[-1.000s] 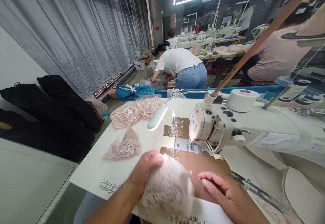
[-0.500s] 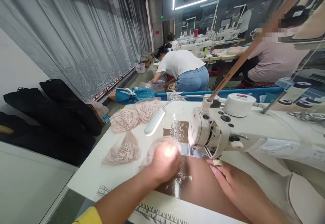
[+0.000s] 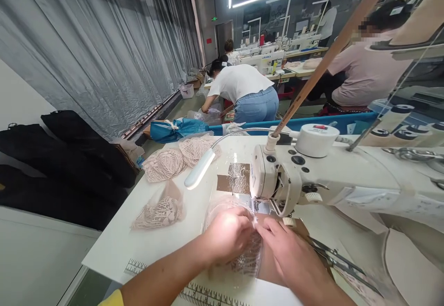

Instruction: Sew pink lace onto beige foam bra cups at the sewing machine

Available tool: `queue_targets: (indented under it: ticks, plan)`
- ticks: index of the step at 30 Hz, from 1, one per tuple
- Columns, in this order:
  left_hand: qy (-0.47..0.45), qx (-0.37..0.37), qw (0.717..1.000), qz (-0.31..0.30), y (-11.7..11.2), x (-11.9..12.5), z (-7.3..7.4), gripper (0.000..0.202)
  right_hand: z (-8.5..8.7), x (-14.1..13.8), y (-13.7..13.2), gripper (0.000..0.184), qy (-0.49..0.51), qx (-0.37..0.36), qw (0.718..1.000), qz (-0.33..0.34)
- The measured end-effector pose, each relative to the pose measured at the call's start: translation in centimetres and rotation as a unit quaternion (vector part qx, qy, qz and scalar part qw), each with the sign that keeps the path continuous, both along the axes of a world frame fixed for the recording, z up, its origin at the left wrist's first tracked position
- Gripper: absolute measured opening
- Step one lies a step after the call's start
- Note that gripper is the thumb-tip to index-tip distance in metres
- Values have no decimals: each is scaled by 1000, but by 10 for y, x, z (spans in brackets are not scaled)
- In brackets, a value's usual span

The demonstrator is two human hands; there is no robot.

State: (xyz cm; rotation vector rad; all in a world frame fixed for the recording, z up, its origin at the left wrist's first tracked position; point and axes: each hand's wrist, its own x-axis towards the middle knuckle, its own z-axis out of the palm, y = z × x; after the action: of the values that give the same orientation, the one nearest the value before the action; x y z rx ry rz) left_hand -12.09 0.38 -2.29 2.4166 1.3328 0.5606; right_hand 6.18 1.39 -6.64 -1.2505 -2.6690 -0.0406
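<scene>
A pale pink lace piece in clear plastic (image 3: pixel 222 206) lies on the white sewing table (image 3: pixel 173 236), right at the needle of the white sewing machine (image 3: pixel 312 176). My left hand (image 3: pixel 227 234) is closed on this lace piece, knuckles up. My right hand (image 3: pixel 284 250) meets it from the right, fingers pinched on the same piece just below the machine's head. Under both hands lies a glossy brown sheet (image 3: pixel 267 264).
Three more bagged lace pieces lie to the left: a near lace bag (image 3: pixel 157 211), a middle lace bag (image 3: pixel 163 165) and a far lace bag (image 3: pixel 197 149). A gooseneck lamp (image 3: pixel 199 174) hangs over the table. Scissors (image 3: pixel 329 253) lie at right. Black bags (image 3: pixel 69 158) sit left. Other people work behind.
The lace piece went from near my body forward to the needle. My left hand carried it there and my right hand came in to join it on the piece.
</scene>
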Motion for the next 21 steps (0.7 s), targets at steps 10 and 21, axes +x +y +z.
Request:
queue_targets:
  ticks: [10,21]
  plan:
    - [31,106,993,-42,23,-3,-24,27,16,-5,7,58,-32,85,995,-41]
    - [6,102,991,-81,40,-16,-27,28,8,-5,10,58,-23,79,996,-41]
